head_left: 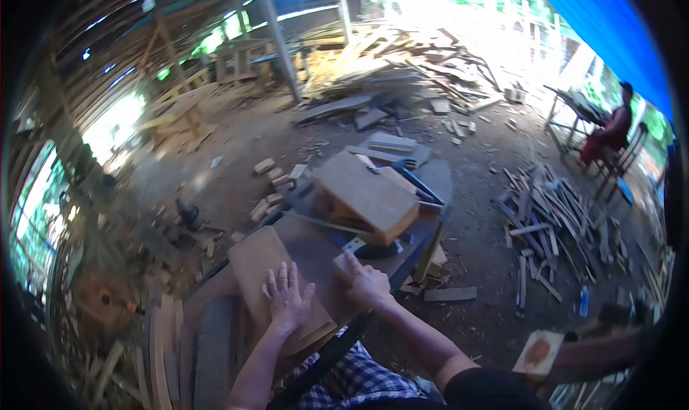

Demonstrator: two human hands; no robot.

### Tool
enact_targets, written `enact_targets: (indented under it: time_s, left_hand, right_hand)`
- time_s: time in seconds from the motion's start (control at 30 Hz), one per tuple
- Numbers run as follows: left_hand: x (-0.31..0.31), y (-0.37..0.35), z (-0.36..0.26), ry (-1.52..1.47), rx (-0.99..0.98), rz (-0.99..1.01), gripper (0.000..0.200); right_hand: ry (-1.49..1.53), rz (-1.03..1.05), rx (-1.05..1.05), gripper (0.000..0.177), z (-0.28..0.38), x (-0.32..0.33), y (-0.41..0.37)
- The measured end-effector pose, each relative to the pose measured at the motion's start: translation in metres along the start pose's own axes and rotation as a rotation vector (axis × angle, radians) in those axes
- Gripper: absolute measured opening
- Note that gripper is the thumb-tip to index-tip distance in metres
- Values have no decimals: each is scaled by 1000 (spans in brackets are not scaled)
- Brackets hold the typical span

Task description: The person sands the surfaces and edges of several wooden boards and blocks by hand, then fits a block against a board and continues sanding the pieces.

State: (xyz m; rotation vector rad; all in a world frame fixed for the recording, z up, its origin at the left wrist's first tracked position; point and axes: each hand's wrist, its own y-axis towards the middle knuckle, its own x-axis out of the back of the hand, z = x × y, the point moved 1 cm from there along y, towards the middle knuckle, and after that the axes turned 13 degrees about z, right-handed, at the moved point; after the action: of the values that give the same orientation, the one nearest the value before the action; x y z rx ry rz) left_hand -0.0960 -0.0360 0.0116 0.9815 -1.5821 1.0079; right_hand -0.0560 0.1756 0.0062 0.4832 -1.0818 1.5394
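Left hand point(288, 304) (splayed); board point(258, 262) beneath

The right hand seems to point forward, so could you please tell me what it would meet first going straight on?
Beyond the small wooden block it touches, the right hand would probably meet the pale flat strip just ahead; depth is unclear, so it might pass above.

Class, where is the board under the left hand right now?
In the head view, the board lies on the table, left of centre, left of the right hand and nearer than the thick block.
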Motion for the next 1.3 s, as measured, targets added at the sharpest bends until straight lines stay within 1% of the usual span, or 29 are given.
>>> enact_targets:
  time_s: [0.03, 0.1, 0.17, 0.2, 0.27, 0.3, 0.37, 0.43, 0.53, 0.67, 0.73, 0.8, 0.83, 0.9, 0.93, 0.97, 1.0, 1.03, 1.07, 1.1, 1.13, 1.17, 1.2, 1.23, 1.27, 1.3]
  left_hand:
    - [5, 3, -1, -19, -17, 43, 78]
    - [17, 23, 6, 0, -25, 76, 76]
    - [20, 49, 23, 3, 106, 69, 73]
    - [22, 55, 25, 0, 81, 74, 73]
    - [21, 61, 25, -20, 204, -16, 72]
    - [20, 64, 23, -32, 186, -9, 72]
    - [19, 59, 26, -27, 162, -48, 71]
    - [20, 56, 29, -35, 163, -36, 72]
    - [21, 51, 27, -26, 115, -17, 75]
    - [17, 29, 18, -41, 56, -1, 76]
    - [6, 12, 9, -29, -19, -71, 74]
    - [10, -15, 0, -21, -118, 1, 75]
    - [-1, -26, 12, 2, -277, -41, 72]
    - [25, -51, 43, 67, -480, 217, 67]
    - [43, -56, 75, 95, -495, 373, 69]
    - [65, -57, 109, 120, -548, 540, 70]
    - [110, -65, 135, 111, -367, 828, 76]
    - [115, -64, 200, 137, -84, 886, 80]
    - [220, -92, 188, 202, 207, 936, 81]
    - [301, -114, 199, -104, 400, 788, 75]
    - [343, -144, 261, -363, 304, 94, 59]
    - [384, -179, 318, -421, 21, -520, 46]
    - [439, -213, 329, -142, 148, -1017, 44]
    - [473, -250, 311, 88, 261, -1422, 42]
    - [488, -278, 279, 188, 241, -1697, 39]
    - [491, -294, 230, 223, 131, -1869, 37]
  right_hand:
    - [13, -16, -23, 100, 1, 2, -2]
    - [31, 48, -19, 98, 5, 5, -5]
    - [32, 25, -40, 99, 8, 6, -9]
    - [25, 30, -36, 99, 11, 6, -10]
    - [31, 24, -31, 99, 12, 5, -14]
    - [25, 18, -52, 99, 12, 6, -14]
    - [22, 10, -4, 99, 14, 4, -14]
    - [-3, 18, 1, 100, 17, 4, -14]
    - [-9, 22, -7, 100, 18, 1, -11]
    - [-45, -21, -3, 94, 16, -3, -8]
    - [-95, -53, -27, 90, 12, -9, -2]
    - [-107, -33, -1, 89, 9, -9, 2]
    - [-163, -11, -6, 96, 18, -3, -2]
    - [-199, 1, -37, 99, 15, -9, 9]
    - [-220, -50, -40, 102, 19, -10, 6]
    - [-193, -30, -23, 103, 23, -8, 4]
    - [-219, -22, -19, 105, 23, -7, 4]
    - [-237, -20, -32, 106, 19, -4, 3]
    - [-234, -22, -60, 106, 19, 1, 3]
    - [-202, 7, -55, 105, 20, 3, 2]
    - [-167, 36, -48, 103, 19, 4, 2]
    - [-158, 35, -72, 103, 15, 1, 0]
    - [-162, 36, -56, 104, 15, 1, 2]
    - [-162, 30, -40, 105, 15, 1, 4]
    - [-178, 29, -48, 107, 14, 1, 5]
    - [-178, 27, -47, 107, 15, 0, 4]
